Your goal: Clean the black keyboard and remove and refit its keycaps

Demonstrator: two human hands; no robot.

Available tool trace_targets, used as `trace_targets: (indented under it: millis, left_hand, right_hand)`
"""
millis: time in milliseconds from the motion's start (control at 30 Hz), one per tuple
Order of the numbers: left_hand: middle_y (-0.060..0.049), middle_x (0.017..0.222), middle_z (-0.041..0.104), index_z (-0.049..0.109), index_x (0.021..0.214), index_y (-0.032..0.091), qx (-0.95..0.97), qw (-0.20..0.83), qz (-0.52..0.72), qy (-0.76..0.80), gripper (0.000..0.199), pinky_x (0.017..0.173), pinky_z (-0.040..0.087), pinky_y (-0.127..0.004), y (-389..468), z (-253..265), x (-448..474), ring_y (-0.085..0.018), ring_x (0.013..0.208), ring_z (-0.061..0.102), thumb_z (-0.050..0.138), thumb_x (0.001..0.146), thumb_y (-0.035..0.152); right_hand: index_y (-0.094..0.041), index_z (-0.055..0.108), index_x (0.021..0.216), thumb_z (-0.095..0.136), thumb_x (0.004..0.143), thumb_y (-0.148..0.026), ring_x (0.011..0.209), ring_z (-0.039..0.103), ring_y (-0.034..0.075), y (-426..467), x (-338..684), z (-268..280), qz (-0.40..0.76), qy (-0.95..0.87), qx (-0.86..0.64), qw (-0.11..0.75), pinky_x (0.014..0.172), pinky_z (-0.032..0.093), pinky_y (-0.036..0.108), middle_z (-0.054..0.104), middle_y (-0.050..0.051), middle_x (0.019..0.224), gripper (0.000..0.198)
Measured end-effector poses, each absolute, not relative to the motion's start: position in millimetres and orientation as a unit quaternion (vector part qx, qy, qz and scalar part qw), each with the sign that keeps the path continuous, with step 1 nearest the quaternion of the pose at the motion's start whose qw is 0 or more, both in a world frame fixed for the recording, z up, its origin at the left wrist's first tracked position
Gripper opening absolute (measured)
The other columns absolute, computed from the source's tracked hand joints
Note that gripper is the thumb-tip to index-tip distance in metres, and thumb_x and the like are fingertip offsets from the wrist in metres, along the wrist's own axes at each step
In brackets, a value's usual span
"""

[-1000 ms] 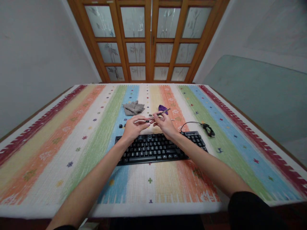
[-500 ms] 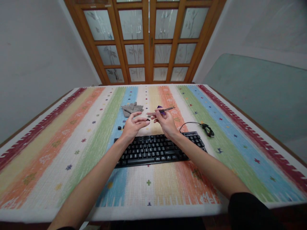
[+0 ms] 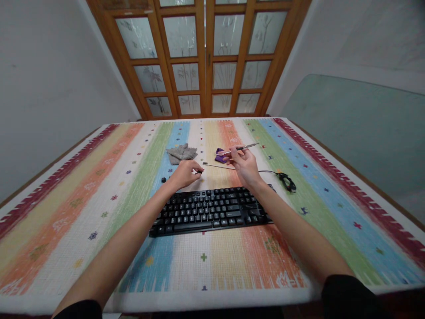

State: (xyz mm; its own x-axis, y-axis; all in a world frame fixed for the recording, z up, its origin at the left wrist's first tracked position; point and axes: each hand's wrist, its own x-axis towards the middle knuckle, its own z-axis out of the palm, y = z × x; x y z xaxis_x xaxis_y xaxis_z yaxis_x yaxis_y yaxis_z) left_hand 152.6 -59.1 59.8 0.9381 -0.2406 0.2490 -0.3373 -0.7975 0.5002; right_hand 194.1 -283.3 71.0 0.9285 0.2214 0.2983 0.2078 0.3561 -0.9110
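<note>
My left hand (image 3: 185, 174) is closed, a small black keycap (image 3: 199, 171) pinched between thumb and fingertips, mostly hidden. In my closed right hand (image 3: 246, 167) is a slim pen-like tool (image 3: 249, 146) with a dark handle, its thin shiny end pointing left. Below both hands lies a black keyboard (image 3: 206, 212), its upper right part covered by my right wrist. A thin rod (image 3: 217, 166) with a small oval tip lies on the table between the hands; its right end is hidden behind my right hand.
Beyond my left hand lies a crumpled grey cloth (image 3: 182, 153). Purple material (image 3: 219, 156) rests beside my right fingers. Another black keycap (image 3: 164, 180) is left of my left hand. A coiled black cable (image 3: 287, 182) lies right of the keyboard on the striped tablecloth (image 3: 133, 212).
My hands have moved apart: the right one went right with the slim tool, the left one turned and lowered slightly with the keycap. The rod and purple material are more visible.
</note>
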Motion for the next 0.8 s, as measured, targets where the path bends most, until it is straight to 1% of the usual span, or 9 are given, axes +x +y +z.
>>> trace_targets:
  millis: [100,167,267,367,433,567,700,800]
  left_hand:
    - [-0.011,0.096,0.080,0.081,0.088,0.015,0.960,0.195,0.045,-0.194,0.022,0.087,0.054,-0.033,-64.4,52.3,163.7,-0.023,0.089,0.073,0.066,0.073,0.009]
    - [-0.010,0.091,0.080,0.080,0.089,0.015,0.962,0.177,0.028,-0.206,0.024,0.084,0.054,-0.031,-67.1,48.4,169.2,-0.023,0.087,0.073,0.065,0.072,0.008]
    - [-0.007,0.088,0.079,0.078,0.102,0.017,0.960,0.179,0.021,-0.213,0.037,0.079,0.053,-0.027,-68.5,43.9,174.0,-0.020,0.082,0.072,0.061,0.071,0.006]
    - [-0.007,0.093,0.079,0.073,0.116,0.016,0.962,0.175,0.017,-0.211,0.049,0.080,0.052,-0.027,-67.8,39.9,176.0,-0.020,0.083,0.072,0.059,0.071,0.006]
    - [-0.007,0.093,0.079,0.073,0.115,0.016,0.964,0.166,0.019,-0.208,0.048,0.081,0.052,-0.028,-67.3,37.9,176.6,-0.021,0.084,0.072,0.059,0.070,0.006]
    - [-0.006,0.088,0.078,0.075,0.105,0.019,0.962,0.164,0.032,-0.217,0.043,0.079,0.053,-0.028,-67.8,37.6,176.4,-0.022,0.081,0.071,0.058,0.067,0.008]
    - [-0.004,0.083,0.078,0.077,0.103,0.022,0.955,0.195,0.038,-0.220,0.044,0.079,0.053,-0.029,-69.5,39.6,175.0,-0.022,0.079,0.071,0.058,0.066,0.007]
    - [-0.004,0.084,0.078,0.077,0.105,0.023,0.953,0.222,0.031,-0.205,0.044,0.080,0.053,-0.028,-69.0,38.7,174.0,-0.021,0.080,0.071,0.057,0.068,0.008]
  right_hand:
    - [-0.025,0.051,0.089,0.081,0.071,-0.064,0.068,0.069,0.016,-285.6,193.2,74.6,0.009,-0.196,-0.568,0.799,0.062,0.050,0.028,0.077,0.003,0.080,0.052]
    - [-0.025,0.051,0.088,0.081,0.072,-0.064,0.067,0.068,0.016,-286.7,192.3,77.7,0.015,-0.202,-0.573,0.794,0.062,0.050,0.028,0.077,0.003,0.080,0.052]
    - [-0.024,0.052,0.088,0.080,0.074,-0.062,0.067,0.067,0.015,-288.6,191.6,81.7,0.024,-0.215,-0.587,0.781,0.063,0.050,0.028,0.077,0.003,0.080,0.049]
    - [-0.023,0.054,0.089,0.078,0.076,-0.061,0.070,0.067,0.015,-290.4,191.4,83.4,0.038,-0.242,-0.608,0.755,0.064,0.049,0.028,0.078,0.005,0.082,0.047]
    - [-0.023,0.055,0.089,0.077,0.077,-0.062,0.071,0.068,0.016,-290.9,191.4,83.5,0.051,-0.261,-0.620,0.738,0.063,0.049,0.028,0.078,0.006,0.083,0.047]
    - [-0.022,0.056,0.088,0.076,0.078,-0.063,0.073,0.068,0.017,-290.6,190.2,84.0,0.076,-0.284,-0.632,0.717,0.065,0.049,0.030,0.077,0.007,0.083,0.047]
    - [-0.022,0.057,0.089,0.076,0.078,-0.062,0.072,0.068,0.017,-290.9,187.9,87.2,0.089,-0.303,-0.635,0.705,0.068,0.052,0.031,0.076,0.006,0.083,0.045]
    - [-0.022,0.058,0.089,0.075,0.081,-0.060,0.073,0.067,0.016,-293.3,186.7,90.4,0.105,-0.331,-0.642,0.683,0.070,0.053,0.032,0.075,0.005,0.084,0.042]
